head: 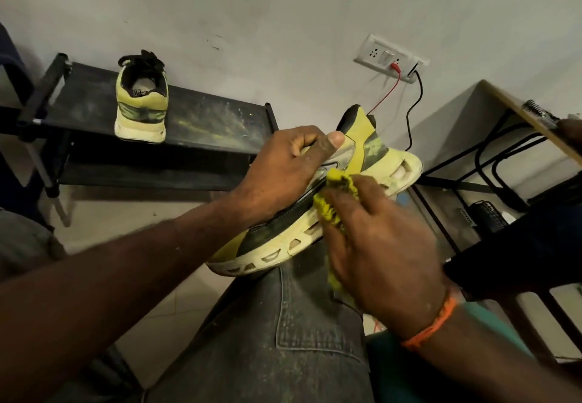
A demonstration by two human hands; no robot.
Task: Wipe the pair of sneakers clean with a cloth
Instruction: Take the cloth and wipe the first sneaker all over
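A yellow-green and black sneaker [374, 150] with a pale cut-out sole lies on its side across my knee. My left hand [280, 169] grips its upper, thumb pressed along the top edge. My right hand [378, 245] holds a bunched yellow cloth [338, 186] against the shoe's side, just above the sole. Part of the cloth hangs below my palm. The second sneaker [141, 103] stands upright on a black shoe rack [204, 119] at the left, heel toward me.
My jeans-clad leg [267, 339] fills the lower middle. A wall socket [389, 57] with red and black cables sits on the wall behind. A desk [516, 109] with a black frame stands at the right, cables and a dark device beneath it.
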